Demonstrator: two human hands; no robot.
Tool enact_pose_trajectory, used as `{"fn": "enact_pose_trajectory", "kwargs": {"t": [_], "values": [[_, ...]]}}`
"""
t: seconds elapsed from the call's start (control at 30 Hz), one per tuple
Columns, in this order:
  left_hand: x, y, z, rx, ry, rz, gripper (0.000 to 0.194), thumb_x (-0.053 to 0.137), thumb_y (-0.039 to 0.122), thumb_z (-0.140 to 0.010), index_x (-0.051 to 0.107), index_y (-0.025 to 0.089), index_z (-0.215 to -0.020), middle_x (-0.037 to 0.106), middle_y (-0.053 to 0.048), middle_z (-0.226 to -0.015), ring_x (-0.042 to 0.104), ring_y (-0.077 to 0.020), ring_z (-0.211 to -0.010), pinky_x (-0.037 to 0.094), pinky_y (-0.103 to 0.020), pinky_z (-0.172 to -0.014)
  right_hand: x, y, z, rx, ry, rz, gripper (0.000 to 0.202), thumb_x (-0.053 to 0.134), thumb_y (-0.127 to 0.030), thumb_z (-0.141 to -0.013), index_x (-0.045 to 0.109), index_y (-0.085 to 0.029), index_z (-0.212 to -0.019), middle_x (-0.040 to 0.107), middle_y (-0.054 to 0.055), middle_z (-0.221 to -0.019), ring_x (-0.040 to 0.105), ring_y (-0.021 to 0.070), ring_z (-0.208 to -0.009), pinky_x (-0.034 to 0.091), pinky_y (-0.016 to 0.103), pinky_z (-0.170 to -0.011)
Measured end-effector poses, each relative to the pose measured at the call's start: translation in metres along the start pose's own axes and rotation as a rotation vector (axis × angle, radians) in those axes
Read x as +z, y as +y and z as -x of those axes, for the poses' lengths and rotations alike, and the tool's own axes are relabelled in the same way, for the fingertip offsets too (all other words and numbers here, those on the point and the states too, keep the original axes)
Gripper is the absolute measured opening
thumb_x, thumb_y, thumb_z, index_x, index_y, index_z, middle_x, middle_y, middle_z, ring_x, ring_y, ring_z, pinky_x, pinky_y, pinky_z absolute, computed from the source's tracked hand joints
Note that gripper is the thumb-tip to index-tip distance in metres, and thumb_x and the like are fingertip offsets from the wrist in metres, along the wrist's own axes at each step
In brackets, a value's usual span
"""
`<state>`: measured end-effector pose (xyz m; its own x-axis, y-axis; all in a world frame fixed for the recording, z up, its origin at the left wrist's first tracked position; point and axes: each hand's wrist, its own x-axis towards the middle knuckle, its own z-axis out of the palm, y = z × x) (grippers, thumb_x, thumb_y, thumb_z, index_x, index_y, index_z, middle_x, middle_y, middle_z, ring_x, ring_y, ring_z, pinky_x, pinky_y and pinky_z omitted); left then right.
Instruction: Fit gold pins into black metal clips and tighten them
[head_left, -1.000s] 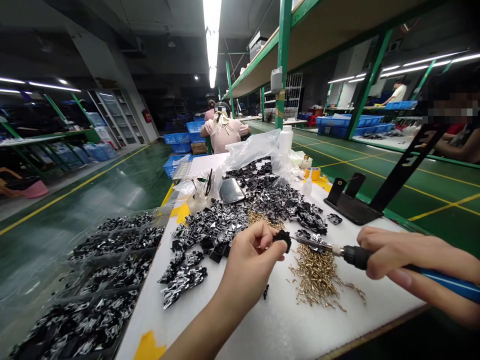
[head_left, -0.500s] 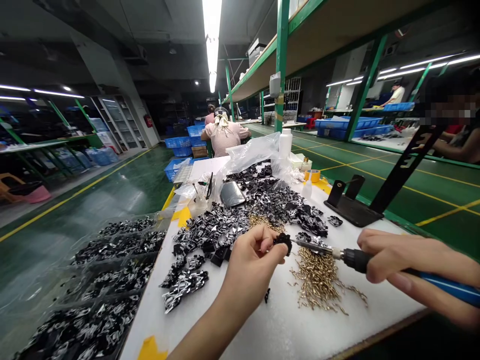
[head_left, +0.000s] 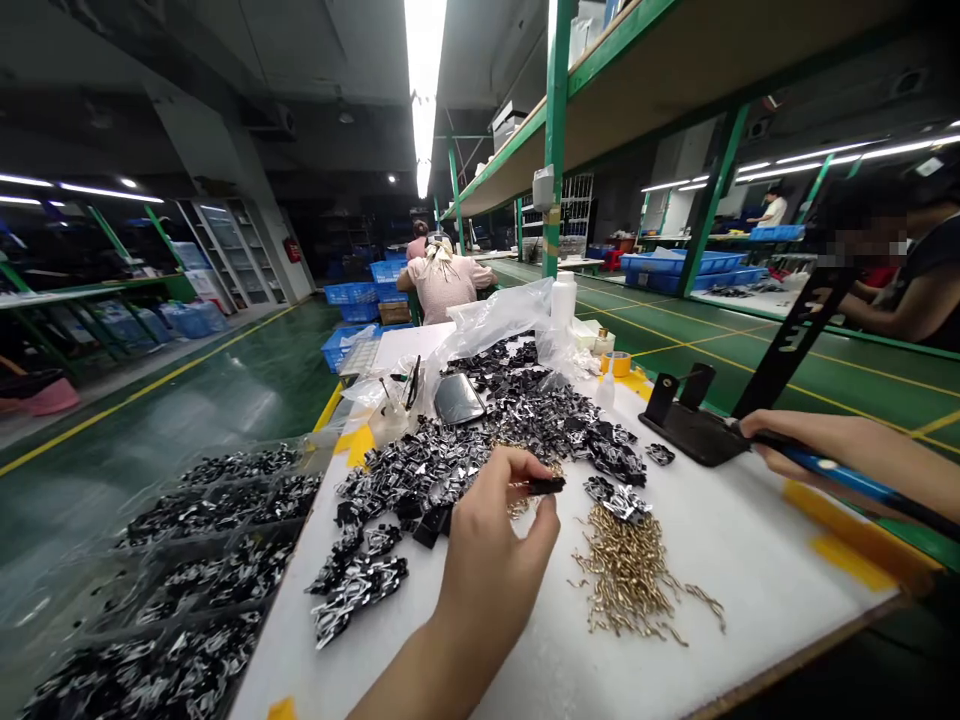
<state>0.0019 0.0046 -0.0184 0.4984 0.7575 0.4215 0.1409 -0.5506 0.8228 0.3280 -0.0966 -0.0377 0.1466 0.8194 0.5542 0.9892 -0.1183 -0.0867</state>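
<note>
In the head view, my left hand [head_left: 491, 540] is pinched on one small black part [head_left: 546, 486], just left of the gold pile [head_left: 630, 580] and a little beyond it. My right hand [head_left: 840, 432] is wrapped around a blue-handled tool [head_left: 832, 470], to the right of the gold pile and farther off, by the black stand [head_left: 690, 440]; I cannot make out the tool's tip. Tool and part are well apart, so I am not working one against the other.

I judge the work far from finished. Many loose gold pieces lie on the table [head_left: 570, 660], and a broad heap of black-and-silver parts [head_left: 427, 465] spreads left of the gold pile and beyond it. Well to its left, beside the table, a divided box [head_left: 142, 630] holds many more. I cannot tell which are finished, or whether mine is.
</note>
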Motion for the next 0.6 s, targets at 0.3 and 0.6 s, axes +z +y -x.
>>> {"fn": "enact_pose_trajectory", "kwargs": {"t": [0.3, 0.6], "values": [[0.003, -0.009, 0.009, 0.341, 0.008, -0.148, 0.025, 0.047, 0.002, -0.078, 0.046, 0.019, -0.097, 0.057, -0.004, -0.091, 0.057, -0.0155, -0.090, 0.047, -0.029, -0.081, 0.031, 0.056, -0.007, -0.170, -0.288, -0.091, 0.025, 0.048, -0.027, -0.083, 0.065, -0.030, -0.101, 0.069, 0.006, -0.096, 0.066, 0.0233, -0.080, 0.047, 0.029, -0.063], [0.001, -0.009, 0.009, 0.418, -0.039, -0.251, 0.022, 0.046, 0.006, -0.082, 0.044, 0.018, -0.100, 0.058, -0.006, -0.091, 0.057, -0.0167, -0.086, 0.047, -0.030, -0.076, 0.034, 0.054, -0.004, -0.057, -0.279, 0.091, 0.021, 0.049, -0.031, -0.082, 0.061, -0.023, -0.097, 0.068, 0.012, -0.085, 0.064, 0.0251, -0.070, 0.042, 0.032, -0.054]]}}
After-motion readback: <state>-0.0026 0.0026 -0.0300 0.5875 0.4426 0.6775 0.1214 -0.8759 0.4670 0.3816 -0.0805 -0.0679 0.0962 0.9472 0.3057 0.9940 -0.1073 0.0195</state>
